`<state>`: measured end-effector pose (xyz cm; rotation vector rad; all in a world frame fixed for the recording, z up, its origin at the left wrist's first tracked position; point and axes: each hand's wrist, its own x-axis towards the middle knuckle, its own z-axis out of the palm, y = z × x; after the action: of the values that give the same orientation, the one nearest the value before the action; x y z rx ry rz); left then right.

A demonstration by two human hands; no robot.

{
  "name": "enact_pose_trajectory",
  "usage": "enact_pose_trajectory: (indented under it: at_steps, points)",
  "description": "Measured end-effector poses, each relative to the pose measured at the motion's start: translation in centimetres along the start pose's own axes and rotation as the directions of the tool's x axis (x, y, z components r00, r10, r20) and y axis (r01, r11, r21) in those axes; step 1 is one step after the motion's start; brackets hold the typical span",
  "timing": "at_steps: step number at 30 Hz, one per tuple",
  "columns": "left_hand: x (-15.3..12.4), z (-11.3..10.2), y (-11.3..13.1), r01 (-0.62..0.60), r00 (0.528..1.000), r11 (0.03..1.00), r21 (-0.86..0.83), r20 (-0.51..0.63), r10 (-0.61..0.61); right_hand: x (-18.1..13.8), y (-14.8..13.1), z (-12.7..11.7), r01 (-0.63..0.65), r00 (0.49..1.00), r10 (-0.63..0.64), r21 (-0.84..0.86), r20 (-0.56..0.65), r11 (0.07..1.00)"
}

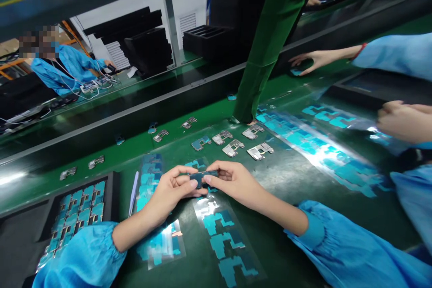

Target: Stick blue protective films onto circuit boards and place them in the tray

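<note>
Between my two hands is a small circuit board [200, 177], dark on the side facing me. My left hand [177, 185] pinches its left end between thumb and fingers. At the other end, my right hand [232, 180] grips it with the thumb pressed on the near face. Under the hands lies a clear sheet of blue film stickers [222, 245], partly hidden by them. To the left are more blue sticker sheets [148, 180] and a pair of tweezers [133, 193]. Just beyond my hands sit several silver circuit boards [232, 147] and a blue-covered one [201, 143].
A black foam tray [114, 198] of blue-covered boards stands at the left. Further boards [96, 162] lie on the green conveyor [135, 157]. A green-wrapped post [259, 58] rises ahead. At right, a co-worker's hand [317, 59] reaches over the belt, near more film sheets [324, 148].
</note>
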<state>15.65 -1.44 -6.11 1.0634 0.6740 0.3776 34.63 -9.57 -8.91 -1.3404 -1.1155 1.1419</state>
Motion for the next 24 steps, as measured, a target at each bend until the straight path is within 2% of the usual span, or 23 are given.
enact_pose_trajectory:
  at_steps: [4,8,16,19,24]
  points:
    - [0.1,0.0,-0.1,-0.011,0.999,1.000,-0.016,-0.051,0.010,0.0,-0.1,-0.1,-0.036,0.997,0.029,0.094,0.074,0.995]
    - [0.2,-0.2,-0.3,-0.027,0.997,1.000,0.002,-0.066,0.027,0.1,0.3,-0.2,-0.029,0.997,0.022,0.102,0.076,0.994]
    - [0.2,-0.5,-0.5,-0.044,0.988,0.949,0.314,-0.129,0.089,0.0,0.3,0.2,0.017,0.997,-0.019,0.031,0.071,0.999]
    - [0.2,-0.4,-0.5,-0.035,0.992,0.912,0.409,-0.100,0.083,-0.3,0.1,0.5,0.057,0.995,-0.054,-0.039,0.079,0.998]
    - [-0.1,0.0,-0.1,-0.141,0.982,0.821,0.554,-0.025,0.186,-0.6,0.2,1.0,0.071,0.990,-0.061,-0.077,0.126,0.995]
